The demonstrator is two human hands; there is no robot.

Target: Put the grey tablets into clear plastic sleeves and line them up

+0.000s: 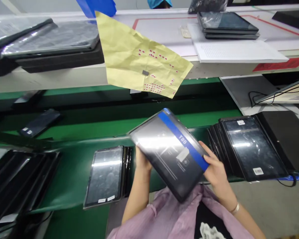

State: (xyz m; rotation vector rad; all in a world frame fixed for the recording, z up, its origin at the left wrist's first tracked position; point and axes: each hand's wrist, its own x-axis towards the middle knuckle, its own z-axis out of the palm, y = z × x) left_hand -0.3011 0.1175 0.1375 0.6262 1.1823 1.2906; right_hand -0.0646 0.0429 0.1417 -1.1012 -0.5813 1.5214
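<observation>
A tablet [161, 146] in clear film, with a blue "T60" band and a small white label on its face, is held tilted in front of my body. My left hand [142, 159] grips its left edge from below, the fingers mostly hidden behind it. On the right edge, my right hand [214, 166] has its thumb and fingers closed around the tablet. To the left, a stack of tablets [106, 176] lies on the green surface, the top one bearing two white labels. At my right is another tablet stack [254, 146] with barcode labels.
Black tablets [20, 179] lean in a row at far left. A yellow sheet with red dots [142, 56] hangs from the shelf edge [64, 78]. Wrapped tablets [57, 36] and a tablet pile [226, 23] on papers occupy the shelf. A black case [284, 139] lies right.
</observation>
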